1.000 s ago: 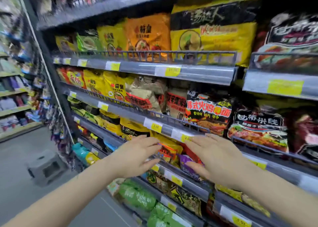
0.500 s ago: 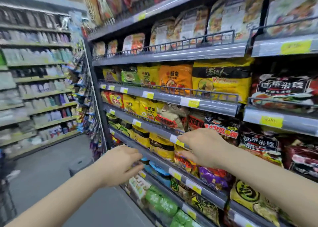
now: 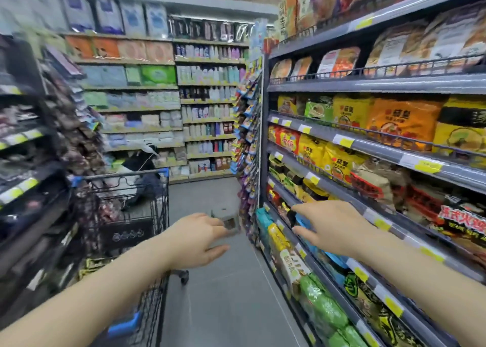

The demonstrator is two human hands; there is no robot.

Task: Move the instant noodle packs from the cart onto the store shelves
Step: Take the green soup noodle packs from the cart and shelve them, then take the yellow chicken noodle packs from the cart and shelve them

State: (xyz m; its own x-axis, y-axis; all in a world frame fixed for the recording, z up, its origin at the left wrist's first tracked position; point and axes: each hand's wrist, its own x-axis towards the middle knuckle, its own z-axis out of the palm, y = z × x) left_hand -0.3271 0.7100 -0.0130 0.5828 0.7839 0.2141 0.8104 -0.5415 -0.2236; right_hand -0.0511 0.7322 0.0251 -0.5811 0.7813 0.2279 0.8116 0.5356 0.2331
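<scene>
Now nothing is held by the left hand [image 3: 196, 240] or right hand [image 3: 332, 231]; fingers are spread loosely. More noodle packs [image 3: 92, 264] should be reached for low in the cart [image 3: 136, 189], at nine o'clock, with both hands

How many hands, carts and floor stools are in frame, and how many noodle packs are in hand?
Hands: 2 (left hand, right hand, both empty)
Cart: 1
Grey step stool: 1
Noodle packs in hand: 0
Total: 4
</scene>
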